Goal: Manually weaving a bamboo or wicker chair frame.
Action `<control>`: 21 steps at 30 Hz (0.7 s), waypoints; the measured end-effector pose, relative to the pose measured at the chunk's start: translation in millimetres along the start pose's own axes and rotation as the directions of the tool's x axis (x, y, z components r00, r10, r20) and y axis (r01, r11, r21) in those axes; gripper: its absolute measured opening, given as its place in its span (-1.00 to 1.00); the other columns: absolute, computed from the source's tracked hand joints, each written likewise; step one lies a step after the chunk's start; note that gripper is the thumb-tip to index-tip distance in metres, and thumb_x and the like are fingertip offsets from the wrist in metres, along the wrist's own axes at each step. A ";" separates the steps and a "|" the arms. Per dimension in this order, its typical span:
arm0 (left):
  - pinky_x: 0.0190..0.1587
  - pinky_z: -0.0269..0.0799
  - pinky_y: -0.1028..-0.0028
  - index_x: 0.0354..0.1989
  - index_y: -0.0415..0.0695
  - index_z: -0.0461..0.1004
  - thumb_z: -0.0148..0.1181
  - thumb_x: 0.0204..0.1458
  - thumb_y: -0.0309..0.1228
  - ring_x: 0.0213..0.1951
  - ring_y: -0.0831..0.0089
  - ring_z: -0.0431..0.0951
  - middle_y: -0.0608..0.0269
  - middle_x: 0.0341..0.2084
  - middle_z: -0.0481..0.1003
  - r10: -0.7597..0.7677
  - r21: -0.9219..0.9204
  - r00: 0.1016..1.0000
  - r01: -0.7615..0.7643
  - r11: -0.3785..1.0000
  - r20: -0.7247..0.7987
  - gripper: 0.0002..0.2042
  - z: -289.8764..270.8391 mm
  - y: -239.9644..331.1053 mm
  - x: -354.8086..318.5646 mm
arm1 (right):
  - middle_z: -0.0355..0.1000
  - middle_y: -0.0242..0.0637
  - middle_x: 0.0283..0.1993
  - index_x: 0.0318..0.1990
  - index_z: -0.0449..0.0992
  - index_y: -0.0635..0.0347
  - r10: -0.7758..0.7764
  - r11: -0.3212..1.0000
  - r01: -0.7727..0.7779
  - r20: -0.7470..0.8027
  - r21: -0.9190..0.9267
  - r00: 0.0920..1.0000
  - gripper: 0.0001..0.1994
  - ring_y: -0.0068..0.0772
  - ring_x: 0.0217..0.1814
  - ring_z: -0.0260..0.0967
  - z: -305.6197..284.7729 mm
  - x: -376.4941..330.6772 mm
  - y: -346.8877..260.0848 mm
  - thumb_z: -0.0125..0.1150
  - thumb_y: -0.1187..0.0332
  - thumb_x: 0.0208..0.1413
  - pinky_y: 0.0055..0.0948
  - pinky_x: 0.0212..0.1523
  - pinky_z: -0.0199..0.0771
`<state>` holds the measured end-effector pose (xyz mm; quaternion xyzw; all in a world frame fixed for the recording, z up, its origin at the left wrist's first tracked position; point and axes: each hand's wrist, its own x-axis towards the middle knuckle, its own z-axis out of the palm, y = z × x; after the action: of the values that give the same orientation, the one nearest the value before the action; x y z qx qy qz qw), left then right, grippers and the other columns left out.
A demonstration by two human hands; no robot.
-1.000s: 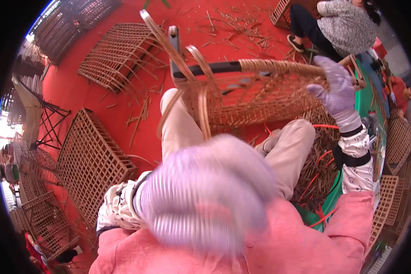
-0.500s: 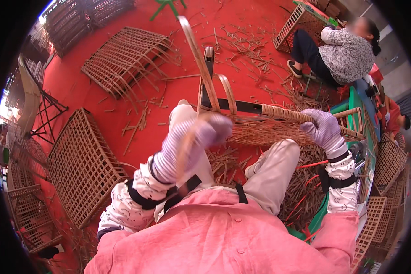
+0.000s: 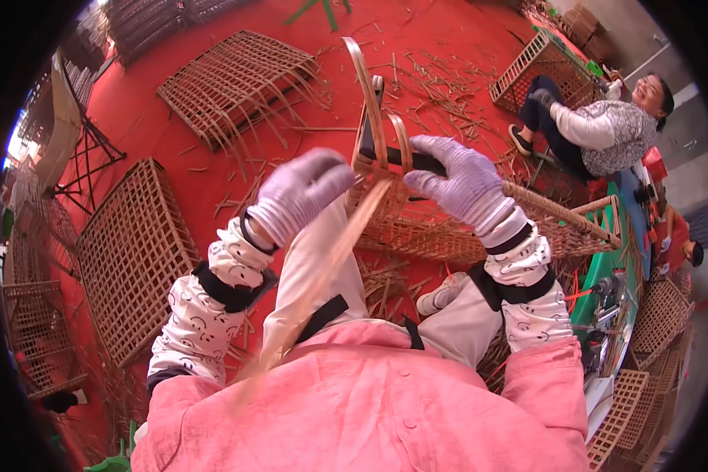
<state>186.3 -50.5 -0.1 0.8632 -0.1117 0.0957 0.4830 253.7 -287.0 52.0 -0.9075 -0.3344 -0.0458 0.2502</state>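
Note:
A half-woven bamboo basket (image 3: 543, 224) rests over my knees, with upright strips (image 3: 362, 86) curving up at its left end. My left hand (image 3: 303, 193), in a lilac glove, is closed on a long pale bamboo strip (image 3: 322, 275) that runs blurred down toward my chest. My right hand (image 3: 460, 181), also gloved, presses on the basket's rim near a dark bar (image 3: 417, 161) at the top edge. Both hands sit close together at the basket's left end.
Flat woven bamboo panels lie on the red floor: one (image 3: 130, 256) at my left, another (image 3: 232, 75) farther off. Loose strips litter the floor. A seated person (image 3: 598, 130) works at the upper right beside a woven crate (image 3: 539, 67). Stacked baskets (image 3: 657, 322) stand at right.
My left hand has dropped from close to the camera down to the basket's left end, drawing the strip with it. My right hand slid left along the rim.

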 end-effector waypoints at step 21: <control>-0.23 0.36 0.40 -0.38 -0.15 0.41 -0.27 0.15 0.10 -0.30 0.37 0.45 0.18 -0.42 0.44 -0.524 -0.998 0.852 0.048 0.040 0.019 -0.47 -20.7 37.2 42.8 | 0.45 -0.27 -0.40 -0.19 0.52 -0.05 0.148 0.977 -0.131 0.093 -0.168 0.984 -0.60 -0.15 -0.32 0.43 4.7 -10.7 -29.9 0.04 -0.10 0.00 -0.27 -0.29 0.39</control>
<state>215.5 -56.1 52.4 0.2889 0.1220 0.0493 0.9483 226.2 -271.6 57.9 -0.9471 -0.2775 -0.0070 0.1608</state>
